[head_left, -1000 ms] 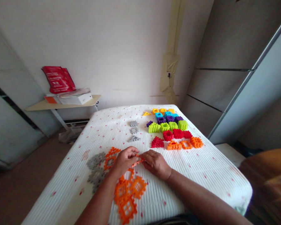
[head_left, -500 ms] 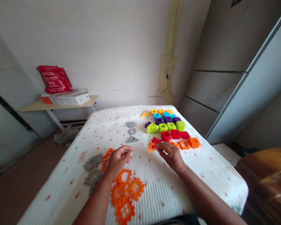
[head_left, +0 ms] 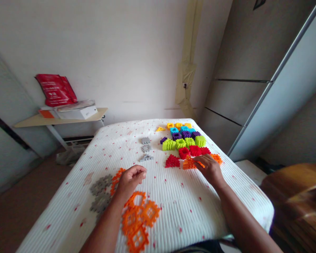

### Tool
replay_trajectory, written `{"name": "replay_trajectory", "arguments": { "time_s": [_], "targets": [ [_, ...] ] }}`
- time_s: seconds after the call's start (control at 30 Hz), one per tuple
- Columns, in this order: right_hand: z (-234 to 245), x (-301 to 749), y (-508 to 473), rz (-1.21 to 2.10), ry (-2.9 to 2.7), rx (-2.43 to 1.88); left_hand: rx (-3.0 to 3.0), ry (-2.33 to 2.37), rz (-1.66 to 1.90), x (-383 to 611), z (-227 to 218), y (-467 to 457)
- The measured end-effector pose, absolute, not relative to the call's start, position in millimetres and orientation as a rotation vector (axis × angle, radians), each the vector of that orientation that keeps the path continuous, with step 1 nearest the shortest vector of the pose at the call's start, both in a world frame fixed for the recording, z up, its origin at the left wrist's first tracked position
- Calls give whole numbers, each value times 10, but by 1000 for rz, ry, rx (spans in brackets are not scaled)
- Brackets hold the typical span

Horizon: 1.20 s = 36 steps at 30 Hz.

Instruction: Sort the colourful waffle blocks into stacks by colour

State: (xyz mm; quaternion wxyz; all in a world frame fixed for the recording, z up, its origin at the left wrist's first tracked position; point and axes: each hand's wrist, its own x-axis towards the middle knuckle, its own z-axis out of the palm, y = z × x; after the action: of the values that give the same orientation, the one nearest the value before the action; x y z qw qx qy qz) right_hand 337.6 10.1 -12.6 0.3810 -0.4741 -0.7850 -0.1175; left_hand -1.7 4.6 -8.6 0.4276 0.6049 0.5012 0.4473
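My right hand (head_left: 212, 170) is at the orange row on the right, its fingers closed on orange interlocking building pieces (head_left: 189, 162). Just left of these stands a red triangular piece (head_left: 172, 161). My left hand (head_left: 133, 178) hovers over the near middle of the table, fingers curled toward the thumb and nothing visible in them. Around my left forearm lie loose orange panels (head_left: 131, 219) and a pile of grey panels (head_left: 101, 189). My left forearm hides part of both piles.
Rows of green (head_left: 168, 144), red (head_left: 195, 150), purple (head_left: 185, 134), blue (head_left: 184, 129) and yellow blocks (head_left: 178, 125) stand at the back right. Grey pieces (head_left: 146, 148) line the middle. A side table (head_left: 55, 121) bears a red bag (head_left: 56, 89). A wooden chair (head_left: 300, 186) is at right.
My right hand has moved right along the orange row, and the orange triangular piece has shifted right, away from the red triangle. My left hand has stayed nearly in place.
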Motion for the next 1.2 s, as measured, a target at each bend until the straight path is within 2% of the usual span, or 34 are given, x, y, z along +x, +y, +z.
{"name": "replay_trajectory", "arguments": {
  "time_s": [1.03,1.2],
  "targets": [
    [-119,3336,33,-364,-1888,-1145,1503,1287,1116,-73,-78,50],
    [-98,3254,-10,-429,-1830,-1072,1754,1367,851,-252,-12,-1]
  ]
}}
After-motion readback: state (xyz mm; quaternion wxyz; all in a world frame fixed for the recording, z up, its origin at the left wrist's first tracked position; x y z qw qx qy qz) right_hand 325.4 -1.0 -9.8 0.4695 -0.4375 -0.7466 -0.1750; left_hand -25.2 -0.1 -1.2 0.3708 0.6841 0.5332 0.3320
